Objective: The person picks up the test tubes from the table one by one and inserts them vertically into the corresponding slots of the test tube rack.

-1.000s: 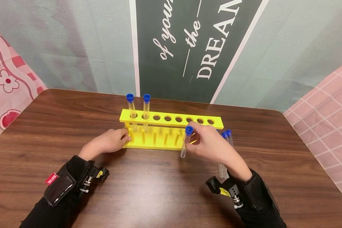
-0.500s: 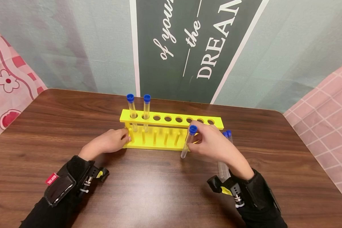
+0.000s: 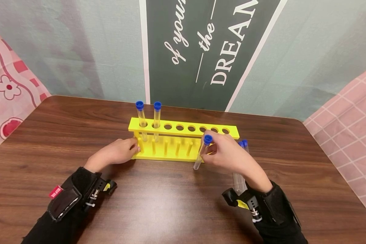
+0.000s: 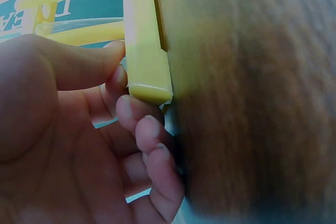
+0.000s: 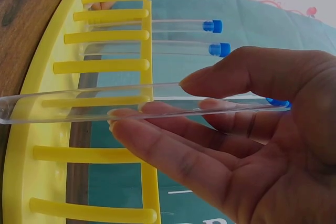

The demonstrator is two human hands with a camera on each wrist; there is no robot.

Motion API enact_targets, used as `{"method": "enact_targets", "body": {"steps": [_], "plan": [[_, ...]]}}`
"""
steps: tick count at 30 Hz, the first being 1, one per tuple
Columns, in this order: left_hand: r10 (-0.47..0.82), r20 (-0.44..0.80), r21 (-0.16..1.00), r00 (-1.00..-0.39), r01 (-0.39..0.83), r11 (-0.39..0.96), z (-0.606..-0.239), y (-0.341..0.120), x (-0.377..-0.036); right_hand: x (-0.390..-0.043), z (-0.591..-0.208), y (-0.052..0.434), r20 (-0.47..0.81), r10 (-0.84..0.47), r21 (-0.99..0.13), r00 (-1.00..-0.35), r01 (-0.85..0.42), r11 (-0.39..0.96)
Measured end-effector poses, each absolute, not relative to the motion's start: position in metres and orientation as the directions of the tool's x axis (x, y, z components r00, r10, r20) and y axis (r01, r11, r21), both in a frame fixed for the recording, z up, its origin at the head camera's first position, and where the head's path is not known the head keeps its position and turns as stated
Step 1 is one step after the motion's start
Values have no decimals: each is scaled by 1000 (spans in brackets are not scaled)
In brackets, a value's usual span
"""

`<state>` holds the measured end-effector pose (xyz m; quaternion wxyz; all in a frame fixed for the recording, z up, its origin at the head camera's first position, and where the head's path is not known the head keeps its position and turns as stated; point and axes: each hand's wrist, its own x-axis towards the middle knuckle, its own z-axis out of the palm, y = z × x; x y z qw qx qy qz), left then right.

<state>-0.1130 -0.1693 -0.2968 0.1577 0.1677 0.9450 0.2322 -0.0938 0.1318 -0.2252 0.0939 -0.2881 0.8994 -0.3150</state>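
A yellow test tube rack [image 3: 174, 131] stands on the table, its top bar lined with round holes. Two clear test tubes with blue caps [image 3: 157, 114] sit upright in its two leftmost holes. My left hand [image 3: 119, 151] grips the rack's left end; in the left wrist view the thumb and fingers close on the end of its base [image 4: 147, 64]. Between thumb and fingertips my right hand [image 3: 227, 149] pinches another blue-capped test tube [image 3: 200, 156], in front of the rack's right half. This tube leans, cap to the right. Crossing the pegs in the right wrist view, it looks empty [image 5: 31, 109].
More blue-capped test tubes [image 3: 239, 181] lie on the brown wooden table [image 3: 170, 203] at the right, partly hidden behind my right hand and wrist. A grey-green cloth with a dark lettered panel [image 3: 189, 91] hangs behind the table. Pink cloths hang at both sides.
The held tube's cap has tipped to the right while its lower end has stayed nearly in place. My right hand has shifted slightly right; the left hand and rack have not moved.
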Motion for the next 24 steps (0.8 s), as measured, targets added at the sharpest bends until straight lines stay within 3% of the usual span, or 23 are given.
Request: {"method": "enact_targets", "body": {"steps": [24], "plan": [[396, -223, 506, -891, 241, 828, -295, -170, -112, -93, -223, 131, 12, -573, -617, -819, -458, 640]]}}
